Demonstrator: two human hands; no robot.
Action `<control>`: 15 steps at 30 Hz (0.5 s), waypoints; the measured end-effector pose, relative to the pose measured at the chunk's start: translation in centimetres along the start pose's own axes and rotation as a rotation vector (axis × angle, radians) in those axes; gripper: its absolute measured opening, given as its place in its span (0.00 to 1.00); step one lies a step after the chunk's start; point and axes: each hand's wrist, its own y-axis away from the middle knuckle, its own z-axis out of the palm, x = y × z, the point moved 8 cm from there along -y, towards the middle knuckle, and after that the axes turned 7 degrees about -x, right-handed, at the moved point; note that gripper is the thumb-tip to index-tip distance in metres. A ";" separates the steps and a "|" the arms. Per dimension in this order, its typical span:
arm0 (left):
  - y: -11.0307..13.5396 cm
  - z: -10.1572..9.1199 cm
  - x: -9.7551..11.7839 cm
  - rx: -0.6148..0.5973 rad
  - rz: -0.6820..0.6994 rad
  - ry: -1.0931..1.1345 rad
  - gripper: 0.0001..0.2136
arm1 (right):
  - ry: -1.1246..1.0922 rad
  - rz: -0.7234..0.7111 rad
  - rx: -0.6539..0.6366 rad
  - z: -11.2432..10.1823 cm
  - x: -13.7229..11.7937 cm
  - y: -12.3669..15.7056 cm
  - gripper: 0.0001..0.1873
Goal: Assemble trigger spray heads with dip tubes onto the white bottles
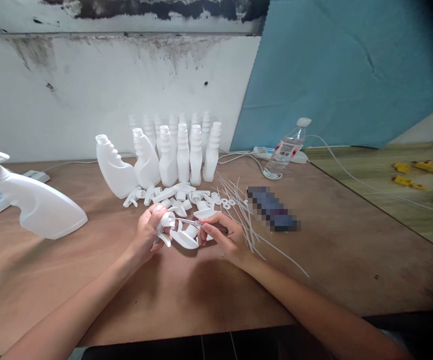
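Observation:
My left hand point(149, 230) is closed round a white trigger spray head point(167, 220), its collar facing right and its trigger pointing down. My right hand point(226, 237) grips a slim metal tool point(187, 221) with a dark handle end; its exact kind is unclear. The tool's thin tip reaches the opening of the spray head's collar. Just beyond and between my hands lies a pile of loose white sprayer parts point(181, 191), with a curved white shroud point(185, 240) close to my fingers. Thin white dip tubes point(244, 220) lie scattered beside my right hand.
Several white bottles point(182, 155) without heads stand at the wall. A white bottle with its spray head point(51, 205) stands at left. At right are a clear water bottle point(284, 150), a pixelated dark object point(272, 207) and a white cable point(344, 167) along the brown table point(336, 240).

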 end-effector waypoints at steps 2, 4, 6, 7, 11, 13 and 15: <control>0.3 -0.1 0.0 0.040 0.015 -0.012 0.16 | 0.072 -0.039 -0.008 0.1 -0.3 0.2 0.06; 0.7 -0.4 0.1 0.109 0.056 -0.035 0.17 | 0.147 -0.075 0.005 0.1 -0.5 0.4 0.06; 1.2 -0.7 0.4 0.186 0.115 -0.060 0.17 | 0.224 -0.098 0.016 0.1 -0.6 0.6 0.06; 1.3 -0.8 0.5 0.203 0.135 -0.059 0.17 | 0.244 -0.097 0.018 0.2 -0.6 0.7 0.06; 1.0 -0.3 -0.2 0.116 0.084 0.047 0.15 | 0.111 -0.018 0.006 0.2 -0.4 0.4 0.07; 0.5 -0.3 -0.9 0.079 0.037 0.091 0.14 | 0.023 0.019 -0.005 0.4 -0.5 0.2 0.06; 0.2 -0.2 -1.5 0.051 0.006 0.113 0.14 | -0.048 0.039 -0.016 0.6 -0.5 0.1 0.06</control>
